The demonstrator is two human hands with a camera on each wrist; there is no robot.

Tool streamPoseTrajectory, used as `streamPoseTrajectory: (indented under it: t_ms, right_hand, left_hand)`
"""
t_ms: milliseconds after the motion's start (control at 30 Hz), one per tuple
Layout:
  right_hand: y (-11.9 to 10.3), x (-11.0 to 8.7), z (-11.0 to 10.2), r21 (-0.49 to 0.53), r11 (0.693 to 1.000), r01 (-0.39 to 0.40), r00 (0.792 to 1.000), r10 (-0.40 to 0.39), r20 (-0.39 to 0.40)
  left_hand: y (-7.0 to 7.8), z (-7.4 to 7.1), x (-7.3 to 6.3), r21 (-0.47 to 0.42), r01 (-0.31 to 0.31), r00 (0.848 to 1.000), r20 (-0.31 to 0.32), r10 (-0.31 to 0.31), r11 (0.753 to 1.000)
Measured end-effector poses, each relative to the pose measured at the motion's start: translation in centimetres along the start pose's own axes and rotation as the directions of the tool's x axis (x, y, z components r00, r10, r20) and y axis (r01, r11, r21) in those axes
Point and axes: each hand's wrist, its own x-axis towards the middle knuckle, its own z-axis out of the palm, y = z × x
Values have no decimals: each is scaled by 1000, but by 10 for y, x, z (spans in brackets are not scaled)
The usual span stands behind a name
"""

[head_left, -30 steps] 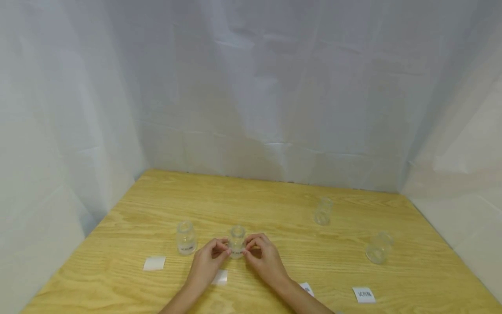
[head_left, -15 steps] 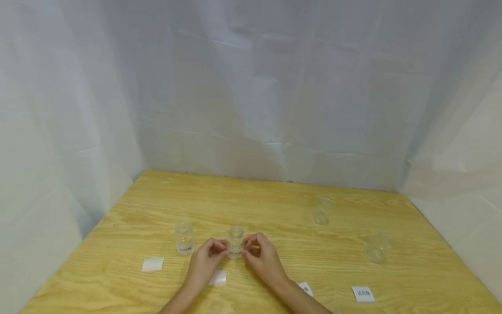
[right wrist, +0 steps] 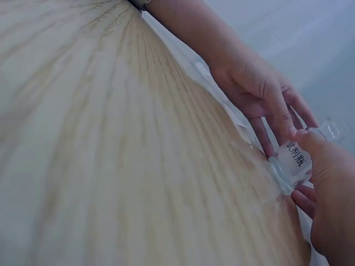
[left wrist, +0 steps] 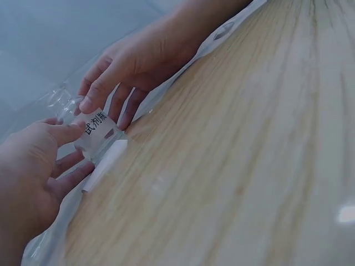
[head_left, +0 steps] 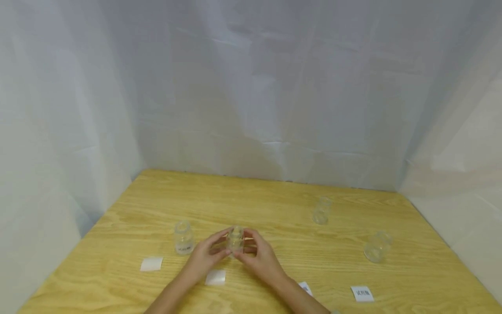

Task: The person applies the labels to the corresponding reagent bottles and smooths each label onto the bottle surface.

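Observation:
A small clear glass bottle point(head_left: 235, 237) with a narrowed neck stands between both hands. My left hand point(head_left: 204, 257) wraps it from the left, my right hand point(head_left: 262, 258) from the right. Both thumbs press on its front, low on the body, while the other fingers reach round the sides. In the left wrist view a white label point(left wrist: 96, 127) with black printed characters lies against the glass under the thumbs. The right wrist view also shows this label point(right wrist: 294, 155), partly covered by a thumb. From the head camera the thumbs mostly hide it.
A labelled glass bottle point(head_left: 184, 240) stands to the left. Two unlabelled ones point(head_left: 321, 211) are at the right, one farther back. Blank white squares point(head_left: 151, 264) lie near the left arm, printed squares point(head_left: 362, 294) near the right. White sheeting point(head_left: 251, 96) encloses the wooden table point(head_left: 270, 205).
Both hands have gone from pinching at the bottle's sides to wrapping it, with thumbs drawn together across the front and fingers extended round the glass. The white square beside the left wrist shows more fully.

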Motion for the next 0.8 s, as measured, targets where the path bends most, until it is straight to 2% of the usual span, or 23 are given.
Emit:
streamPoseTrajectory:
  t_ms: [67,167,300,400,567,800]
  right_hand:
    - [-1,0,1,-21,1000,3,1000,-4,-7]
    - [-2,0,3,-49,998,43,999,-44,-22]
    - [-2,1,3,-79,992,94,994,-98,-42]
    - [-3,2,2,-81,991,106,993,-110,-47]
    - [-4,1,-2,-104,990,92,996,-93,-5]
    - [-3,2,-8,-128,987,97,995,-93,42]
  left_hand:
    - [-2,-1,1,5,-31,999,24,31,999]
    - [-2,-1,2,-6,-41,999,31,41,999]
    - [-1,-2,1,2,-11,1000,26,10,1000]
    - [0,-4,1,0,9,999,45,-9,1000]
    - [0,-7,0,-17,19,996,84,-18,1000]
    - [-2,-8,0,-10,40,995,92,-39,999]
